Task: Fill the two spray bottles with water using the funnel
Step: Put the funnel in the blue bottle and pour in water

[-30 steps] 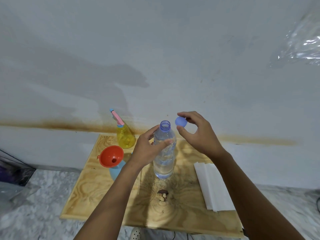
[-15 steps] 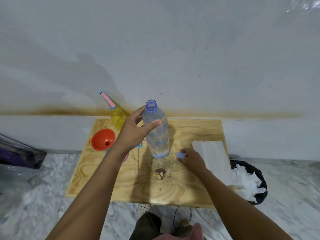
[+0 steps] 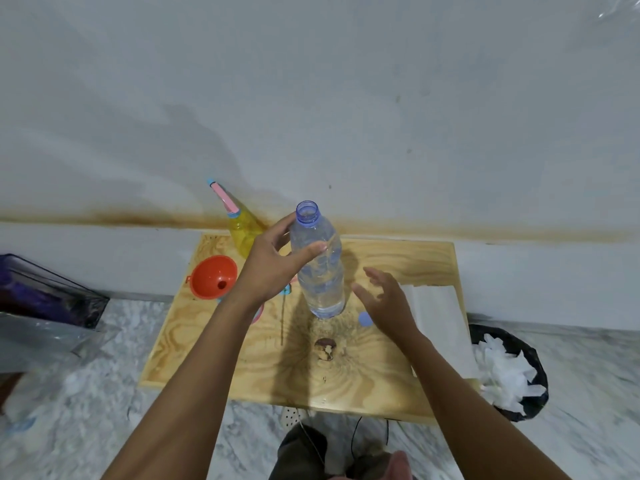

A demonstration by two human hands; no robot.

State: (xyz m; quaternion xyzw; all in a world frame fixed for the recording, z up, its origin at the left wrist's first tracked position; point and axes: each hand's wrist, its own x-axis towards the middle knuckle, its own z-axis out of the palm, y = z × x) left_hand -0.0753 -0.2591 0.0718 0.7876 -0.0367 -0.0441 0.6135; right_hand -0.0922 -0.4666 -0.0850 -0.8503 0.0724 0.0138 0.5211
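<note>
Left hand point(image 3: 273, 265) wrapped round upper body of water bottle point(image 3: 320, 271); bottle upright, mouth open, water inside.

Right hand point(image 3: 388, 303) empty, fingers spread. It held blue cap point(image 3: 364, 319) a second ago; cap now lies on desk point(image 3: 398, 258) beside it. Pouring looks ready to start.

Orange funnel point(image 3: 213, 277) empty-looking, on second spray bottle point(image 3: 259, 312), mostly hidden behind left forearm.

Yellow spray bottle point(image 3: 244, 233) at back, spray head on, fill unclear.
</note>
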